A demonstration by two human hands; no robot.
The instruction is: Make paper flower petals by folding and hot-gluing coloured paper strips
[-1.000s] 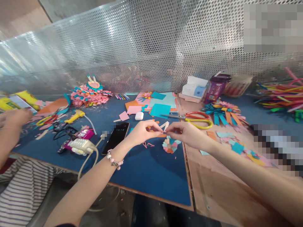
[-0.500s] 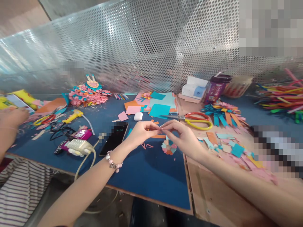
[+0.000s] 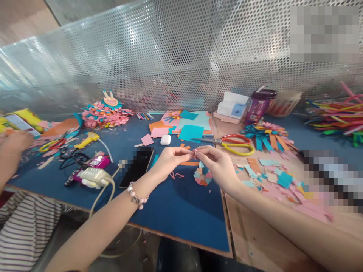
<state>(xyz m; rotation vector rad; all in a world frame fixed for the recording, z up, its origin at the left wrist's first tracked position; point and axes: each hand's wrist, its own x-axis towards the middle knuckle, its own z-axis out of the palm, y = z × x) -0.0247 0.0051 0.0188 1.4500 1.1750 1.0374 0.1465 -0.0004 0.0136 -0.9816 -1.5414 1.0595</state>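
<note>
Fingertips of both hands meet over the blue table [image 3: 184, 211], pinching a small pink paper piece [image 3: 195, 152]. My left hand [image 3: 172, 160], with a beaded bracelet at the wrist, closes on it from the left. From the right, my right hand [image 3: 219, 164] grips it between thumb and fingers. Below the right fingers lies a ring-shaped paper flower [image 3: 202, 176] in pink, teal and orange, partly covered by that hand. Small pink paper strips [image 3: 177, 175] and an orange strip [image 3: 189, 163] rest close by. Just behind the right hand are scissors [image 3: 238, 147] with red and yellow handles.
A phone [image 3: 137, 166], a white earbud case [image 3: 165, 139] and coloured paper sheets [image 3: 191, 132] lie around. On the left are a power strip [image 3: 95, 176], a yellow glue gun [image 3: 87, 139] and another person's hand [image 3: 17, 143]. Paper scraps [image 3: 272, 177] and a purple cup [image 3: 259, 105] are right.
Both hands stay together with slight finger movement; more of the pink paper piece now shows between the fingertips. The other person's hand at left has shifted slightly.
</note>
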